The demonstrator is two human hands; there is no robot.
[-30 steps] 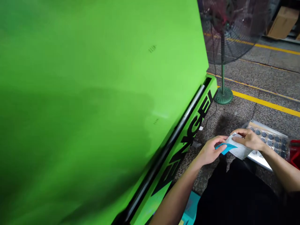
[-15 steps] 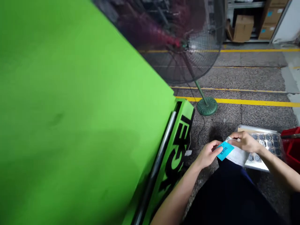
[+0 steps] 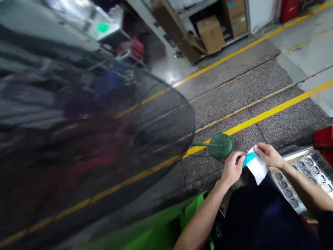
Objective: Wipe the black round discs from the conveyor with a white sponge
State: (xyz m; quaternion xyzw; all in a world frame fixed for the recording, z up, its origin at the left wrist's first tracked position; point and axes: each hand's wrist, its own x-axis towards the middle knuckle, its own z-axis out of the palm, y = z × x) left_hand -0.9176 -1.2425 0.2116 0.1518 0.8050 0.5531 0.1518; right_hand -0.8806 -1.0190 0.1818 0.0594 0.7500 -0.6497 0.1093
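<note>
My left hand pinches the left end of a blue label between thumb and fingers. The label is curled and lies across a white sheet of paper; whether it sticks to the sheet I cannot tell. My right hand grips the top edge of that sheet, fingers closed. The lower part of the sheet hangs down over my dark clothing. Beyond my right forearm is a tray with rows of round, grey mesh-faced parts, partly hidden by the arm.
A large pedestal fan cage fills the left, its green base just beyond my left hand. Bright green machine panels lie below. A red bin stands at right. Cardboard boxes sit on a shelf behind yellow floor lines.
My view has swung away from the green machine, and the fan now fills the left. The blue label, flat with writing showing before, is now bent across the white paper. Both hands keep their grip.
</note>
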